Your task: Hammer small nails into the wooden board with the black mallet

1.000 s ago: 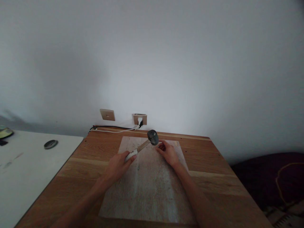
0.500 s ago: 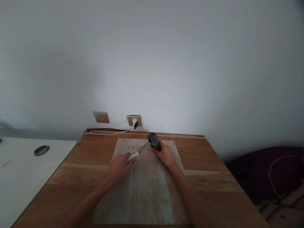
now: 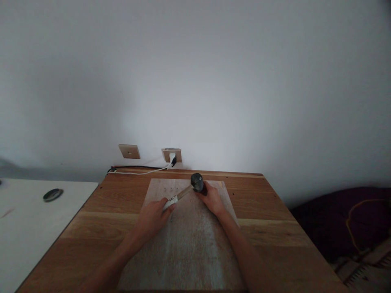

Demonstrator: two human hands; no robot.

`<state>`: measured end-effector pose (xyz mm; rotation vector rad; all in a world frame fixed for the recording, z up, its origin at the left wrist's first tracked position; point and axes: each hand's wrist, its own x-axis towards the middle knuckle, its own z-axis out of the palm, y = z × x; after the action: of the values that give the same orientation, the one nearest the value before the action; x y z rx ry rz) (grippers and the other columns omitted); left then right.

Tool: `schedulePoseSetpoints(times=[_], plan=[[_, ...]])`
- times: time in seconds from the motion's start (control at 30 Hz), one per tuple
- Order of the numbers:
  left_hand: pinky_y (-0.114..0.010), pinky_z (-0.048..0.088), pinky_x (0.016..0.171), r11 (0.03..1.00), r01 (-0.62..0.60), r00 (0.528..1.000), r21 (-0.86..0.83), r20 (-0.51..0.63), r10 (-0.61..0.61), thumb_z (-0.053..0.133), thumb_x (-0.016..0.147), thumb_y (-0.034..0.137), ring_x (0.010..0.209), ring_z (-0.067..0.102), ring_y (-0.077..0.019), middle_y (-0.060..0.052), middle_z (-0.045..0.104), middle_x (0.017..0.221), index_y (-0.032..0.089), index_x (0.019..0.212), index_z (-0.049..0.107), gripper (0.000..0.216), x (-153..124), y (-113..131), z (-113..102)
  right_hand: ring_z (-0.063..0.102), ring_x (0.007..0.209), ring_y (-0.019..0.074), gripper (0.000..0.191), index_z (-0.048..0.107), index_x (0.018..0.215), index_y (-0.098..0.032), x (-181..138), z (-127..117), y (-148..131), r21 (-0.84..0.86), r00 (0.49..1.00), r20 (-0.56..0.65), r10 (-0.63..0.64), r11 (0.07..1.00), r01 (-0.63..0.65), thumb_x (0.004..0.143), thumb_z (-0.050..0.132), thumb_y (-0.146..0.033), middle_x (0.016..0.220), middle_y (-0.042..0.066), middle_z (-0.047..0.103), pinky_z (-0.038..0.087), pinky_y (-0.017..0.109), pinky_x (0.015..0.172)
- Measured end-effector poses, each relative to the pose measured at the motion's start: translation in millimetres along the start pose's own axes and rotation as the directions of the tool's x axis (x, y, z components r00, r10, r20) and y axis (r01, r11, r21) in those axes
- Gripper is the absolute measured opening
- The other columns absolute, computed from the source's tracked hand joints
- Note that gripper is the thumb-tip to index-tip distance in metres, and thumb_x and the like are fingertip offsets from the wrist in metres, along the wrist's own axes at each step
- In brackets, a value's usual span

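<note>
My left hand (image 3: 153, 217) is wrapped round the pale end of a hammer's wooden handle. The hammer (image 3: 189, 187) slants up to the right, and its dark head hangs low over a pale worn board (image 3: 186, 240) on the wooden table (image 3: 275, 219). My right hand (image 3: 211, 198) rests on the board just right of the hammer head, fingers pinched together at a spot under the head. What they hold is too small to make out.
A white table (image 3: 27, 228) with a dark round lid (image 3: 52, 194) stands to the left. On the wall behind are a blank plate (image 3: 129, 151) and a socket (image 3: 171, 155) with a white plug and cable. Dark fabric (image 3: 342, 219) lies low on the right.
The hammer head has come down from its raised position to just above the board beside my right fingers. The view has shifted slightly; my right hand stays in place.
</note>
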<state>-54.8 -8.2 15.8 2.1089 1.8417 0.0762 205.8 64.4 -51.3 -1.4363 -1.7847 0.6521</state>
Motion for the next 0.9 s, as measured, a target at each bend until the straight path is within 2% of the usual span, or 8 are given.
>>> schedulePoseSetpoints(times=[0.13, 0.47, 0.67, 0.8, 0.83, 0.9], plan=[[-0.034, 0.048, 0.079, 1.000, -0.011, 1.000, 0.001, -0.001, 0.011, 0.041, 0.104, 0.053, 0.102, 0.073, -0.0314, -0.012, 0.078, 0.101, 0.021, 0.106, 0.069, 0.043, 0.5, -1.2, 0.6, 0.074, 0.092, 0.0256, 0.041, 0.069, 0.118, -0.020, 0.8, 1.0, 1.6, 0.007, 1.000, -0.007, -0.017, 1.000, 0.017, 0.077, 0.071, -0.013, 0.105, 0.009, 0.080, 0.055, 0.034, 0.083], [-0.033, 0.047, 0.079, 1.000, 0.003, 1.000, -0.011, 0.004, -0.003, 0.040, 0.104, 0.053, 0.103, 0.073, -0.0305, -0.012, 0.078, 0.102, 0.021, 0.109, 0.069, 0.043, -0.1, -1.0, 2.3, 0.074, 0.093, 0.0256, 0.041, 0.069, 0.118, -0.019, 0.1, 3.0, 4.1, 0.004, 0.999, -0.020, -0.047, 0.999, 0.047, 0.077, 0.071, -0.012, 0.105, 0.009, 0.080, 0.056, 0.035, 0.084], [-0.030, 0.044, 0.074, 0.992, 0.058, 0.998, -0.109, -0.014, -0.060, 0.042, 0.103, 0.054, 0.093, 0.073, -0.0263, -0.009, 0.077, 0.096, 0.022, 0.105, 0.070, 0.043, -2.1, -12.0, -0.6, 0.072, 0.074, 0.0204, 0.039, 0.068, 0.120, -0.018, 0.6, 0.3, 3.4, -0.022, 0.993, -0.051, -0.107, 0.994, 0.106, 0.082, 0.069, -0.015, 0.090, 0.005, 0.078, 0.058, 0.032, 0.071], [-0.029, 0.042, 0.071, 0.981, 0.084, 0.986, -0.175, -0.130, -0.107, 0.041, 0.103, 0.053, 0.088, 0.073, -0.0247, -0.008, 0.077, 0.092, 0.022, 0.104, 0.069, 0.042, -6.6, -37.8, -9.2, 0.069, 0.087, 0.0226, 0.027, 0.068, 0.118, -0.016, -5.8, -3.2, -16.2, -0.081, 0.973, -0.106, -0.204, 0.977, 0.196, 0.093, 0.057, -0.016, 0.100, 0.011, 0.073, 0.057, 0.038, 0.083], [-0.029, 0.041, 0.071, 0.979, 0.090, 0.980, -0.182, -0.158, -0.120, 0.041, 0.103, 0.053, 0.088, 0.073, -0.0249, -0.008, 0.077, 0.092, 0.022, 0.104, 0.070, 0.042, -8.4, -45.1, -12.2, 0.068, 0.092, 0.0233, 0.024, 0.069, 0.115, -0.017, -9.8, -1.6, -25.7, -0.088, 0.966, -0.095, -0.242, 0.968, 0.234, 0.095, 0.057, -0.017, 0.102, 0.011, 0.072, 0.057, 0.039, 0.087], [-0.029, 0.041, 0.070, 0.975, 0.105, 0.971, -0.196, -0.193, -0.144, 0.042, 0.102, 0.054, 0.087, 0.073, -0.0254, -0.008, 0.077, 0.092, 0.022, 0.101, 0.070, 0.043, -12.5, -58.4, -17.6, 0.067, 0.099, 0.0228, 0.019, 0.071, 0.110, -0.020, -20.9, 5.8, -48.5, -0.106, 0.932, 0.018, -0.362, 0.926, 0.362, 0.094, 0.062, -0.016, 0.104, 0.009, 0.071, 0.055, 0.036, 0.090]])
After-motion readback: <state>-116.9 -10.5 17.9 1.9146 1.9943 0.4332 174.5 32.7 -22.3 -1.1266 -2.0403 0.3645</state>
